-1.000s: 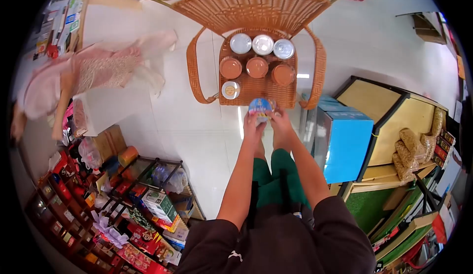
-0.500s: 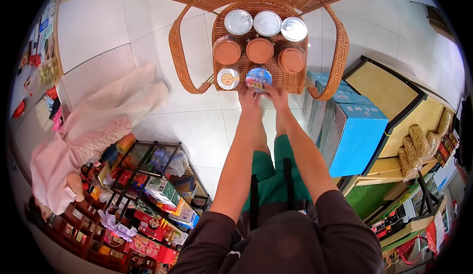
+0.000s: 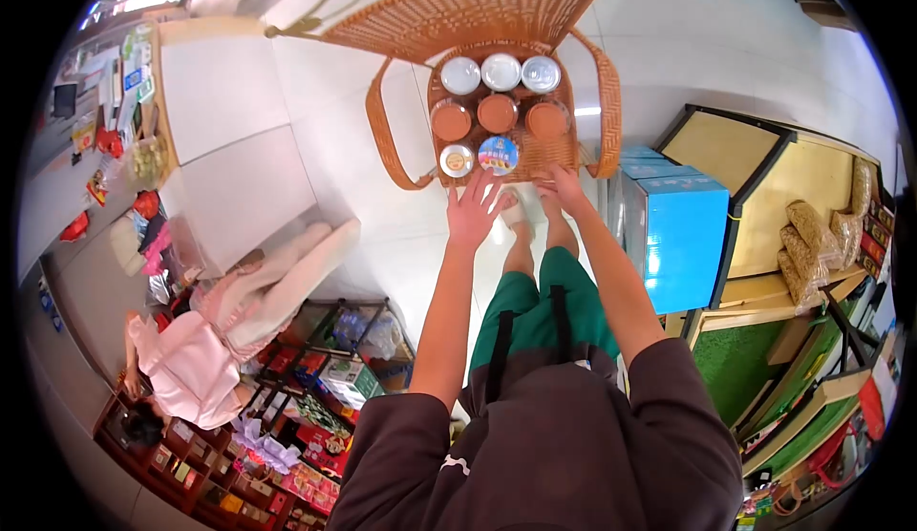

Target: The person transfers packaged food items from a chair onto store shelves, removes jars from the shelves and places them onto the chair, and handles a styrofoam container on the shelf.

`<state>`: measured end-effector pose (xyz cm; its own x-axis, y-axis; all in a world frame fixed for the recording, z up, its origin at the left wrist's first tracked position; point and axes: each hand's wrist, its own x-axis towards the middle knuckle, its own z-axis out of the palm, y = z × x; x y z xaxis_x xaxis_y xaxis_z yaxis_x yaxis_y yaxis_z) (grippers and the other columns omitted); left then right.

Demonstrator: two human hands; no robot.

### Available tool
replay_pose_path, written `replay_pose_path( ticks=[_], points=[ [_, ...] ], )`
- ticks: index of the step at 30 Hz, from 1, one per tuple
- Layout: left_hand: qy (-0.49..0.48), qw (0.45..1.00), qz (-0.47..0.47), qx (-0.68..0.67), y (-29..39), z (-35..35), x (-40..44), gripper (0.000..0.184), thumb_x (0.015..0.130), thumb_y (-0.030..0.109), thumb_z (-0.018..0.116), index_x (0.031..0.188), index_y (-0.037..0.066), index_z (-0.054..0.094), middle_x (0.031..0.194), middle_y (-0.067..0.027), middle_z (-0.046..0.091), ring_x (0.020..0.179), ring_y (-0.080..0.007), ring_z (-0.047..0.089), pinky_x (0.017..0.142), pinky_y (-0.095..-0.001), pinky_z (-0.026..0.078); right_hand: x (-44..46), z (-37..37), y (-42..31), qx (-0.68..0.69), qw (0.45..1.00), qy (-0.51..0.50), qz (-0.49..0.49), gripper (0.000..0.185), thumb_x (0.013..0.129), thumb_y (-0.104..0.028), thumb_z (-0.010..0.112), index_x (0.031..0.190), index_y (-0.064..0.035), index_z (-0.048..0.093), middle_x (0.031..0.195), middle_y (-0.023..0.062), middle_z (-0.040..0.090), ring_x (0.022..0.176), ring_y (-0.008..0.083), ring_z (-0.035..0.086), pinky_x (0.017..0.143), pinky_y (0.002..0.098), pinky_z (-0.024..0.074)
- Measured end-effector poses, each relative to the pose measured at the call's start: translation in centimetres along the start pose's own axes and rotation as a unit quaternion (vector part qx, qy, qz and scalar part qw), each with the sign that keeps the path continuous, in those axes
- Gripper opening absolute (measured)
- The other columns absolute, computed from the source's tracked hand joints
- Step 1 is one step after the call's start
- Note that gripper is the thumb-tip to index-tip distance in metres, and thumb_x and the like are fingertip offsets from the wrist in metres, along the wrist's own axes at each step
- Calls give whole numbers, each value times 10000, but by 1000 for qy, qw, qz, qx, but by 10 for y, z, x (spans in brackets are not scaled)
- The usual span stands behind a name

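My left hand (image 3: 473,212) is spread open just in front of the chair seat, its fingertips close to a jar with a blue printed lid (image 3: 498,155). My right hand (image 3: 564,190) rests at the front right edge of the woven wicker seat (image 3: 549,154), fingers extended and holding nothing. Left of the blue-lidded jar stands one with a white and gold lid (image 3: 457,159). Behind them is a row of three orange-brown lids, including the middle one (image 3: 497,113). Three silvery lids, one in the centre (image 3: 501,72), form the back row.
Wicker armrests (image 3: 608,101) flank the seat, with the backrest (image 3: 478,15) behind. Blue boxes (image 3: 673,235) stand right, beside a wooden display frame (image 3: 793,206). At left, a person in pink (image 3: 196,364) bends near a black rack (image 3: 330,316) of packaged goods.
Both hands have come away from the blue-lidded jar. The left has spread its fingers; the right has shifted right to the seat edge. The view has shifted, and the person in pink has moved.
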<state>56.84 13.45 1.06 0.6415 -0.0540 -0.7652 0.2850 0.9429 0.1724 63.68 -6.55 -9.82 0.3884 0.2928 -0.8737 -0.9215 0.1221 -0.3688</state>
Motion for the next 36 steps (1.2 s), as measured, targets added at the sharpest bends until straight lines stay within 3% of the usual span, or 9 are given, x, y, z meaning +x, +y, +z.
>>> replay_pose_path(
  ticks=[2,3,8,14,17,20,24,27,36],
  points=[
    [-132,989,20,-62,8,29,-23,644,956,529,207,1440,107,258,1473,-38,300,1363,-260,254,1115,-451,205,-29,-4,-15,119,992,-49,-16,422,921,-308,498,1238,-34,445,1186,160,571,998,287,601,876,368,500],
    [-150,986,27,-61,10,45,-35,661,950,549,180,1435,109,269,1488,-32,274,1371,-263,237,1134,-444,153,-46,-5,-20,119,991,-51,-29,422,921,-308,498,1238,-34,445,1186,160,571,998,287,601,876,368,500],
    [-223,973,33,-55,6,126,-100,693,937,583,167,1426,109,296,1482,-34,291,1375,-254,233,1131,-447,162,-142,23,-38,175,974,-82,-116,440,939,-290,487,1271,-13,402,1233,194,529,1042,300,584,911,377,486],
    [-338,938,-53,-52,-31,164,-178,760,918,624,187,1449,81,217,1512,-56,213,1395,-242,176,1136,-411,162,-292,89,-45,160,935,-160,-274,466,934,-296,517,1283,4,443,1220,139,549,1103,224,545,926,370,443],
    [-379,920,-92,-31,-46,167,-223,808,903,652,201,1462,70,153,1522,-68,174,1400,-238,157,1137,-389,136,-341,91,-21,211,878,-197,-381,442,915,-240,565,1261,17,470,1177,98,571,1071,166,551,911,305,447],
    [-415,901,-128,-3,-66,165,-262,836,894,672,165,1466,64,121,1526,-87,150,1403,-244,140,1134,-397,113,-384,98,6,210,863,-127,-441,433,895,-170,594,1263,19,467,1172,96,571,1075,155,545,902,301,449],
    [-445,880,-149,74,-102,154,-300,845,884,685,140,1470,78,118,1530,-92,130,1405,-245,123,1129,-404,100,-423,81,36,140,871,-6,-471,299,865,-132,636,1122,10,579,975,42,638,846,84,585,707,216,470],
    [-476,854,-173,123,-127,150,-319,851,880,691,146,1472,80,108,1530,-97,122,1405,-248,118,1132,-412,86,-456,71,61,185,844,41,-502,243,854,-115,648,1063,3,610,898,16,645,760,48,566,615,180,445],
    [-556,742,-251,276,-221,126,-380,905,854,727,166,1476,78,59,1537,-111,66,1413,-255,78,1128,-401,57,-522,13,149,293,744,170,-577,146,853,-98,647,955,7,642,829,17,649,715,45,574,585,179,447]
  ],
)
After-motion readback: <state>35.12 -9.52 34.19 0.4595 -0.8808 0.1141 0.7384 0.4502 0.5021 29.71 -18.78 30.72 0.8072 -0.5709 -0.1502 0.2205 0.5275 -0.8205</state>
